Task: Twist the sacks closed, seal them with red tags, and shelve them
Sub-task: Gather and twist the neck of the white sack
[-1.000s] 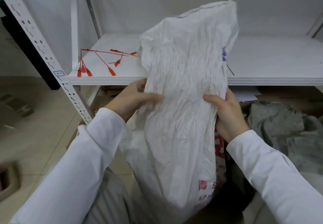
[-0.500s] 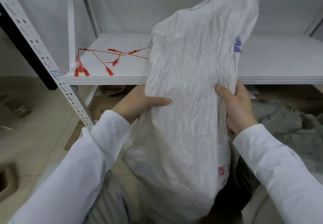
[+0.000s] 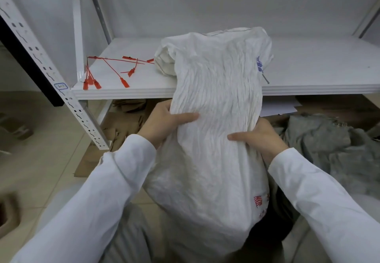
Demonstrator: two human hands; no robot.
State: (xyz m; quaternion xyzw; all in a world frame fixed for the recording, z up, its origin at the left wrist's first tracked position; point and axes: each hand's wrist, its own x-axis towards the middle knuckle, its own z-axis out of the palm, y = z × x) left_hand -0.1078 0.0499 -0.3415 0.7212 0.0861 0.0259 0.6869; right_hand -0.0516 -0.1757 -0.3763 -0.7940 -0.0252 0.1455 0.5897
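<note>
One white sack (image 3: 213, 131), upright before the shelf (image 3: 308, 71), gripped at its gathered neck by two hands: left hand (image 3: 162, 122) and right hand (image 3: 261, 137) both clasping the fabric. Several red tags (image 3: 115, 71), roughly six, left of the sack's top on the shelf.

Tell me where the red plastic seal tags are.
Head view: the red plastic seal tags lie on the white shelf's left end, left of the white woven sack.

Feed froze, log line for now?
left hand: grips white sack neck | right hand: same | red tags: on shelf, unused
</note>
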